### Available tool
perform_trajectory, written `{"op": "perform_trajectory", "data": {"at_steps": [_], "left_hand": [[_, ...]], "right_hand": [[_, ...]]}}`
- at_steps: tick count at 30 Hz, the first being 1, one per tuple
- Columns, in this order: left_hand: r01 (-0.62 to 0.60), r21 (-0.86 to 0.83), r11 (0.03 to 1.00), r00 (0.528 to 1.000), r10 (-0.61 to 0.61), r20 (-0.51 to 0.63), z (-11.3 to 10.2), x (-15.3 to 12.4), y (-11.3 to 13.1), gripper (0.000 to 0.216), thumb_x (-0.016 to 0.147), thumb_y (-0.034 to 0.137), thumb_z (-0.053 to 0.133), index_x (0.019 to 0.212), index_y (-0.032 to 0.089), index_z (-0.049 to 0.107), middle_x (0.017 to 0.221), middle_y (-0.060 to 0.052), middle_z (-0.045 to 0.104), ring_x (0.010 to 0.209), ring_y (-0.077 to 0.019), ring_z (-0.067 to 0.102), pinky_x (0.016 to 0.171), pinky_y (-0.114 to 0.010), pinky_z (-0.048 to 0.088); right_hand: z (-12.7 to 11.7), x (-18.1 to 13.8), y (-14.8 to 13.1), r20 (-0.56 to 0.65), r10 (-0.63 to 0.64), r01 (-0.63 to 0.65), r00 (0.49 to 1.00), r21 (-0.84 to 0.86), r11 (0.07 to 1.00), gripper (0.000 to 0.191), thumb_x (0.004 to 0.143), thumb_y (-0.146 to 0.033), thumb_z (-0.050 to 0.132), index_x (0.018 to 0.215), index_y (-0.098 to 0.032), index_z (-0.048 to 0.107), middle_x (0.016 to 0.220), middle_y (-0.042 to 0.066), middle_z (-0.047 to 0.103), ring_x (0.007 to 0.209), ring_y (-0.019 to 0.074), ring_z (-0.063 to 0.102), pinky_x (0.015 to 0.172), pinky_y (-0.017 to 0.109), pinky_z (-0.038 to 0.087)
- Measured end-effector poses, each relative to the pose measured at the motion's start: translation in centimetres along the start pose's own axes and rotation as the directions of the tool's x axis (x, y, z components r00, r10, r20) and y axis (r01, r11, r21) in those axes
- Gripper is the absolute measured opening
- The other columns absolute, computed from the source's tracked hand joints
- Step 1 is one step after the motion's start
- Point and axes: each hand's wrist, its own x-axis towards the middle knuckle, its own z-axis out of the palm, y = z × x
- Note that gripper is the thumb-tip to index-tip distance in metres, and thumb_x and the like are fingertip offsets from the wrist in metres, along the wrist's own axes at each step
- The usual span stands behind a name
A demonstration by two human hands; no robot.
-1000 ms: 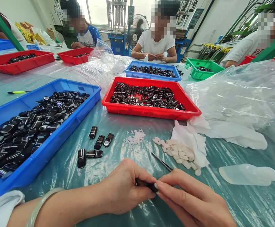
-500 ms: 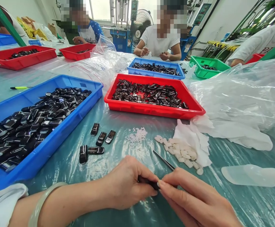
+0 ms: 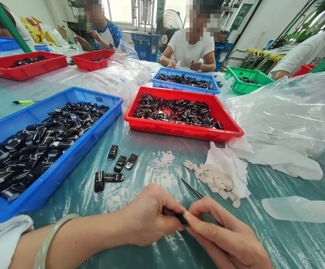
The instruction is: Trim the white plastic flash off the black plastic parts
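Observation:
My left hand (image 3: 148, 216) and my right hand (image 3: 224, 235) meet at the near edge of the table, fingers pinched on one small black glossy part (image 3: 176, 215) between them. Thin metal tweezers (image 3: 191, 188) stick out from behind my right hand. Just beyond lie several loose black parts (image 3: 119, 163) on the green plastic sheet. A pile of small white pads (image 3: 215, 184) rests on a white cloth (image 3: 229, 164), with white flakes (image 3: 162, 160) beside it.
A blue tray (image 3: 53, 175) of black parts stands at left, a red tray (image 3: 179, 129) of them ahead. Further blue, red and green trays sit behind. Crumpled clear plastic bags (image 3: 285, 112) fill the right. Other people work at the far side. A pen (image 3: 25, 101) lies left.
The view has shifted slightly; my hands stay together on the black part, with my right fingers curling a little more over it.

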Motion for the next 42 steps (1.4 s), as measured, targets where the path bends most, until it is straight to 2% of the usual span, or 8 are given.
{"op": "perform_trajectory", "data": {"at_steps": [6, 11, 13, 21, 26, 31, 36, 42], "left_hand": [[-0.003, -0.003, 1.0, 1.0, 0.003, -0.009, 0.0, -0.1, -0.3, 0.018, 0.068, 0.014, 0.054, 0.074, 0.011, 0.07, 0.052, 0.005, 0.041, 0.054, -0.0065, 0.037, 0.048, -0.017, 0.028], [0.069, -0.035, 0.997, 0.997, -0.07, -0.032, 0.1, 0.0, 0.1, 0.014, 0.066, 0.016, 0.055, 0.066, 0.01, 0.068, 0.049, 0.004, 0.045, 0.051, -0.0074, 0.04, 0.047, -0.018, 0.03], [0.096, -0.067, 0.993, 0.995, -0.099, -0.031, 0.2, 0.1, 0.3, 0.01, 0.065, 0.016, 0.056, 0.064, 0.011, 0.065, 0.049, 0.004, 0.046, 0.051, -0.0076, 0.04, 0.048, -0.019, 0.03], [0.081, -0.084, 0.993, 0.997, -0.082, -0.013, 0.3, 0.0, -0.2, 0.015, 0.064, 0.015, 0.054, 0.05, 0.014, 0.048, 0.048, 0.005, 0.038, 0.049, -0.0074, 0.036, 0.047, -0.021, 0.025], [0.063, -0.074, 0.995, 0.998, -0.064, -0.011, 0.3, 0.0, -0.4, 0.016, 0.063, 0.014, 0.053, 0.05, 0.015, 0.044, 0.05, 0.005, 0.036, 0.051, -0.0077, 0.037, 0.048, -0.021, 0.026], [0.043, -0.068, 0.997, 0.999, -0.043, 0.0, 0.2, 0.0, -0.3, 0.014, 0.064, 0.013, 0.051, 0.051, 0.014, 0.045, 0.05, 0.005, 0.034, 0.05, -0.0071, 0.035, 0.047, -0.02, 0.025], [0.029, -0.059, 0.998, 1.0, -0.029, -0.001, 0.1, 0.0, -0.3, 0.009, 0.066, 0.015, 0.052, 0.063, 0.012, 0.06, 0.051, 0.005, 0.036, 0.05, -0.0069, 0.035, 0.046, -0.019, 0.027], [0.053, -0.037, 0.998, 0.998, -0.054, -0.011, 0.2, 0.0, -0.2, 0.023, 0.067, 0.015, 0.054, 0.081, 0.01, 0.071, 0.051, 0.005, 0.041, 0.051, -0.0076, 0.039, 0.047, -0.018, 0.03]], "right_hand": [[0.0, 0.7, -0.4, -0.044, -0.046, 0.044, 0.998, -0.039, 0.998, 0.033, 0.081, -0.002, 0.049, 0.106, -0.022, 0.059, 0.085, 0.004, 0.053, 0.069, 0.008, 0.055, 0.059, 0.016, 0.049], [-1.8, 3.2, -0.6, 0.099, 0.004, -0.003, 0.995, -0.015, 1.0, 0.021, 0.086, -0.013, 0.047, 0.096, -0.021, 0.064, 0.077, 0.002, 0.057, 0.066, 0.0097, 0.057, 0.055, 0.019, 0.048], [-2.0, 4.5, -0.1, 0.079, 0.009, -0.001, 0.997, -0.093, 0.996, 0.02, 0.089, -0.015, 0.045, 0.093, -0.02, 0.064, 0.077, 0.002, 0.058, 0.067, 0.01, 0.056, 0.056, 0.02, 0.046], [1.4, 8.0, 2.7, 0.075, 0.024, 0.003, 0.997, -0.341, 0.94, 0.02, 0.086, -0.011, 0.048, 0.075, -0.016, 0.063, 0.073, 0.003, 0.056, 0.07, 0.0162, 0.048, 0.063, 0.032, 0.038], [1.4, 7.4, 2.3, 0.076, 0.048, -0.018, 0.996, -0.356, 0.934, 0.022, 0.086, -0.01, 0.045, 0.069, -0.015, 0.057, 0.07, 0.003, 0.054, 0.068, 0.0158, 0.045, 0.065, 0.034, 0.037], [-0.1, 5.5, 1.1, -0.005, 0.065, -0.065, 0.998, -0.24, 0.969, 0.018, 0.088, -0.013, 0.044, 0.074, -0.018, 0.054, 0.07, 0.001, 0.056, 0.069, 0.0137, 0.051, 0.067, 0.03, 0.043], [-1.1, 3.3, -0.6, -0.067, 0.104, -0.11, 0.992, -0.084, 0.99, 0.011, 0.087, -0.015, 0.05, 0.079, -0.021, 0.054, 0.07, -0.002, 0.057, 0.063, 0.0088, 0.055, 0.055, 0.019, 0.045], [-0.6, 2.3, -1.0, -0.123, 0.023, -0.025, 0.992, -0.014, 1.0, 0.014, 0.082, -0.007, 0.053, 0.085, -0.02, 0.059, 0.074, 0.001, 0.061, 0.066, 0.0112, 0.058, 0.058, 0.022, 0.049]]}}
